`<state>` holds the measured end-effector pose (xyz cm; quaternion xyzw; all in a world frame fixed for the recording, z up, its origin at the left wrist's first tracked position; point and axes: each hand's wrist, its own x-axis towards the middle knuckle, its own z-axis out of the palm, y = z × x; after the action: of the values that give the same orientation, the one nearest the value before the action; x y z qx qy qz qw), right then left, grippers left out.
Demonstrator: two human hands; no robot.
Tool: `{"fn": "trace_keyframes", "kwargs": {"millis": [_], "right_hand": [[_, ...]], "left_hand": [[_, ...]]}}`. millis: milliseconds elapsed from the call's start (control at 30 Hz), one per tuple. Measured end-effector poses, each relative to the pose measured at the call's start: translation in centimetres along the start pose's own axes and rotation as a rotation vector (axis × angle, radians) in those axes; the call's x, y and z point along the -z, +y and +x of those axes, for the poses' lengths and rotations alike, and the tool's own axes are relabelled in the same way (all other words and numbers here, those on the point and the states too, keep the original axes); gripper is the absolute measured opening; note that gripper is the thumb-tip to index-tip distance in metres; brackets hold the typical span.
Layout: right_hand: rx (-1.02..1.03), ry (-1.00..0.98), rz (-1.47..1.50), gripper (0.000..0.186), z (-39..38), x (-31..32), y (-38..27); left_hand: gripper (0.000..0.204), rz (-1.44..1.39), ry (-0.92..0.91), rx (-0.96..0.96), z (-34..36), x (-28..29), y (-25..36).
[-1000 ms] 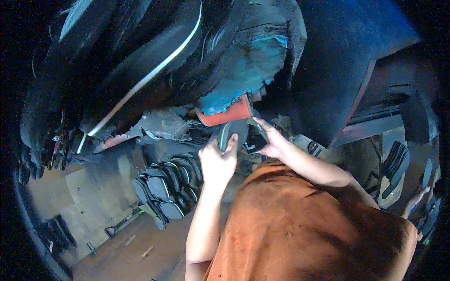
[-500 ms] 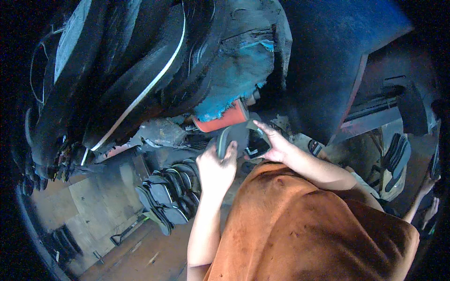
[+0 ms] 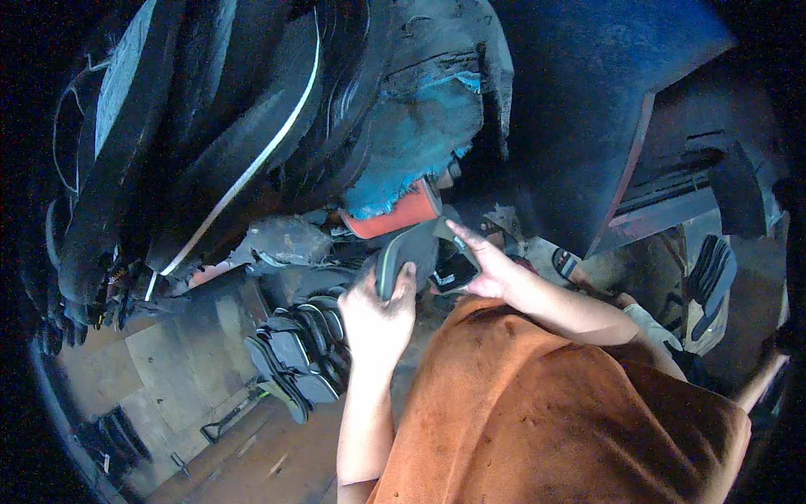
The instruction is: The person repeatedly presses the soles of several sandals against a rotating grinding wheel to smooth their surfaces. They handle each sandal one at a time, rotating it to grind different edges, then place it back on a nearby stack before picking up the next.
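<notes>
My left hand (image 3: 378, 315) is closed around the near end of a dark grey shoe sole (image 3: 409, 256) with a pale stripe along its edge, thumb on its face. My right hand (image 3: 489, 267) grips the far end, one long finger stretched along its rim and the others partly hidden. Under the right palm is a black piece (image 3: 454, 270) with thin pale lines; whether it belongs to the sole I cannot tell. Just beyond the sole is a red roller (image 3: 393, 213); the sole's far edge lies close to it, and contact cannot be made out.
Dusty dark machine parts with a pale rod (image 3: 243, 189) fill the upper left. A frayed blue cloth (image 3: 420, 143) hangs over the roller. Several stacked soles (image 3: 302, 349) stand at left, more (image 3: 712, 281) at right. A blue panel (image 3: 588, 101) rises behind. Another person's arm (image 3: 764, 382) shows at far right.
My left hand and the sole have shifted slightly left and down, and more of the sole's face shows. The right hand stays on its far end. At far right, the other person's arm has moved.
</notes>
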<state>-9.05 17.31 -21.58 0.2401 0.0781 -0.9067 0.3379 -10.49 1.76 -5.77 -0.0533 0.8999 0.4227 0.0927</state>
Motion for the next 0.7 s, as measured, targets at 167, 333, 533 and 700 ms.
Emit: {"fn": "trace_keyframes", "kwargs": {"millis": [167, 333, 533, 700], "right_hand": [[-0.004, 0.107, -0.071, 0.051, -0.8, 0.5, -2.1], [0.007, 0.078, -0.065, 0.043, -0.9, -1.1, -0.7], [0.301, -0.022, -0.034, 0.041, -1.4, -0.8, 0.7], [0.296, -0.139, -0.034, 0.050, -1.7, 1.1, 1.0]], "left_hand": [[0.024, -0.174, -0.035, 0.102, 1.5, -1.5, -0.4], [0.024, -0.101, -0.037, 0.174, -0.5, 0.7, -0.7], [0.037, -0.095, -0.055, -0.022, -4.0, 1.8, -3.5], [0.041, -0.125, -0.009, -0.106, -6.9, 1.1, -6.0]]}}
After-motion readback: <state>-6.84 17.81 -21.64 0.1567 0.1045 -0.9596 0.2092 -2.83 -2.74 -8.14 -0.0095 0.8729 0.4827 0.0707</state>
